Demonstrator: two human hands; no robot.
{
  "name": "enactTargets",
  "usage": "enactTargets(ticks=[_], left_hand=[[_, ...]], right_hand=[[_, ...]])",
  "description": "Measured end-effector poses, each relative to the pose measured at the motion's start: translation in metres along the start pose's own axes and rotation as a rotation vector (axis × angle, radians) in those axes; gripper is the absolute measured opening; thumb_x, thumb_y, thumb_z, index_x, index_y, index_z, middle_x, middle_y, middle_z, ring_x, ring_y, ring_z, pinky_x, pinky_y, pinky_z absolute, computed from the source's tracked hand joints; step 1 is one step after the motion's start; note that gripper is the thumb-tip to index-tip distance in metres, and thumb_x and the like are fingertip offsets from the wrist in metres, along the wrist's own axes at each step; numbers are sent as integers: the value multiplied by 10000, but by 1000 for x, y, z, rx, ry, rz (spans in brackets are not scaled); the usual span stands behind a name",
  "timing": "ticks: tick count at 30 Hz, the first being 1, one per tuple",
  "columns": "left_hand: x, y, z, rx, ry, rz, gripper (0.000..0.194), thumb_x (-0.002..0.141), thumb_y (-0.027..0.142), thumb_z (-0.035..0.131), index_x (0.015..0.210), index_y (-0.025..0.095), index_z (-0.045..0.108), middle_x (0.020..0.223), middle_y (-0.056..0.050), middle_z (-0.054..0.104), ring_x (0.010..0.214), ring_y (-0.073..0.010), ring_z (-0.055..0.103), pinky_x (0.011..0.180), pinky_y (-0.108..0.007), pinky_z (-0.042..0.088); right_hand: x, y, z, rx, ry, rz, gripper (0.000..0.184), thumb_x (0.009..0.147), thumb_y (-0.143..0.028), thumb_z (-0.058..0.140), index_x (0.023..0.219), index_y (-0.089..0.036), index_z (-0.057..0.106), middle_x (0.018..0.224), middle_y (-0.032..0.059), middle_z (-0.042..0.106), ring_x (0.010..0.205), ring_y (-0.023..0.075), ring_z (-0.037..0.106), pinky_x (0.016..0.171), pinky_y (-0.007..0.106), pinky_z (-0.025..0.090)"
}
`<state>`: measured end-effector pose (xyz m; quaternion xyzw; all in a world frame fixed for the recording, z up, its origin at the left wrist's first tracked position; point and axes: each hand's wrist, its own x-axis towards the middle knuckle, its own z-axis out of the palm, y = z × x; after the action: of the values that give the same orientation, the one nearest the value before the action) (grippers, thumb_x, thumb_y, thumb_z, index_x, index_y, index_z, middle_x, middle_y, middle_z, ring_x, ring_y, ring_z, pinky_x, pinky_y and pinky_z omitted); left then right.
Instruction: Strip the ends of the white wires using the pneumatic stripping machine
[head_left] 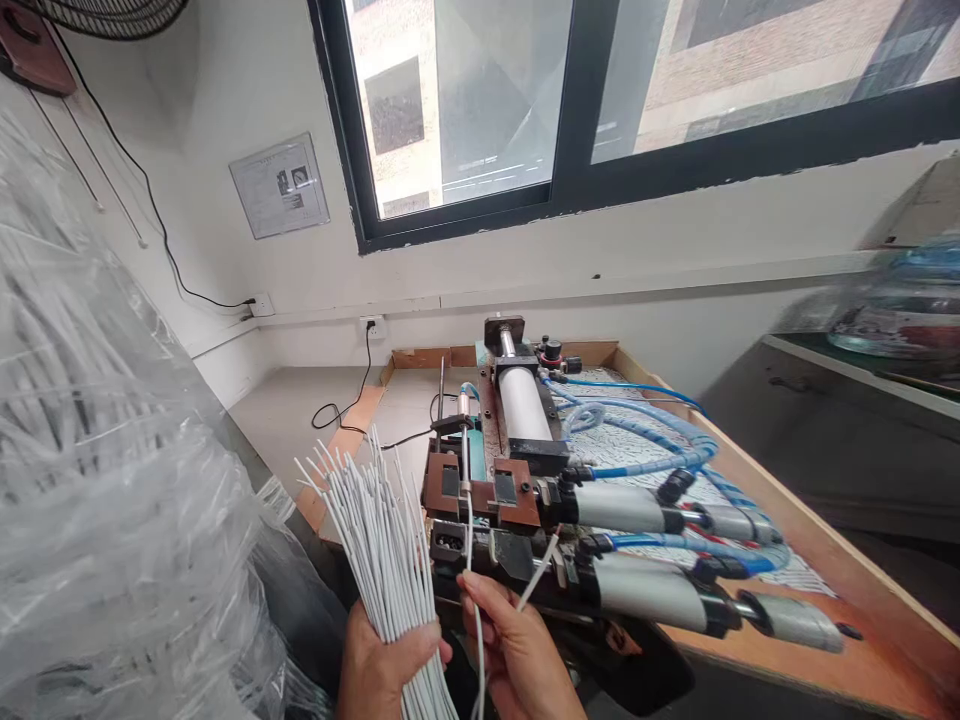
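Note:
My left hand (pixel 381 668) is closed round a thick bundle of white cables (pixel 379 540) that fans up and to the left. My right hand (pixel 517 655) pinches thin white cables (pixel 538 572); one points up-right toward the machine, another (pixel 470 540) runs straight up into a slot of the machine. Right in front of both hands stands a small pneumatic machine (pixel 517 470) with brown metal plates, grey cylinders (pixel 645 585) and blue air hoses (pixel 660 450).
The machine sits on a wooden tray-like bench (pixel 810 560) with raised edges. A big clear plastic bag (pixel 97 480) full of white cables fills the left. Black power cords (pixel 352 400) run to wall sockets under a window. A dark shelf (pixel 862 380) with wrapped goods stands at the right.

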<state>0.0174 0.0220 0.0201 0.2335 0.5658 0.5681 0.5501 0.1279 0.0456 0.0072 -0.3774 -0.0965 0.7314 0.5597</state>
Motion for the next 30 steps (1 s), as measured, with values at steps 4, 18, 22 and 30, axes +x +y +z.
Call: enactTargets(ticks=[4, 18, 22, 30], left_hand=[[-1, 2, -1, 113, -77, 85, 173, 450, 198, 680, 593, 158, 592, 404, 8, 613, 412, -160, 529, 440, -272, 393], [7, -10, -14, 188, -233, 134, 177, 496, 225, 693, 622, 126, 618, 519, -43, 653, 506, -191, 575, 515, -307, 441], [7, -10, -12, 181, -233, 135, 190, 484, 231, 698, 607, 122, 605, 478, -27, 623, 465, -178, 562, 480, -298, 436], [3, -8, -9, 237, -199, 126, 204, 470, 194, 683, 641, 125, 595, 439, -9, 606, 425, -162, 538, 435, -278, 416]], right_hand=[[0, 1, 0, 9, -59, 29, 248, 513, -311, 748, 594, -112, 625, 430, -70, 398, 379, 34, 284, 361, 161, 222], [-9, 14, -11, -164, -12, -163, 293, 535, -391, 726, 575, -118, 626, 427, -30, 481, 362, 19, 297, 362, 156, 142], [-6, 9, -9, -120, 22, -105, 312, 498, -380, 747, 565, -108, 611, 434, -36, 477, 356, 8, 287, 358, 146, 134], [-2, 6, -8, -96, -81, -47, 256, 601, -359, 689, 625, -121, 599, 459, -57, 419, 393, 43, 320, 380, 171, 244]])
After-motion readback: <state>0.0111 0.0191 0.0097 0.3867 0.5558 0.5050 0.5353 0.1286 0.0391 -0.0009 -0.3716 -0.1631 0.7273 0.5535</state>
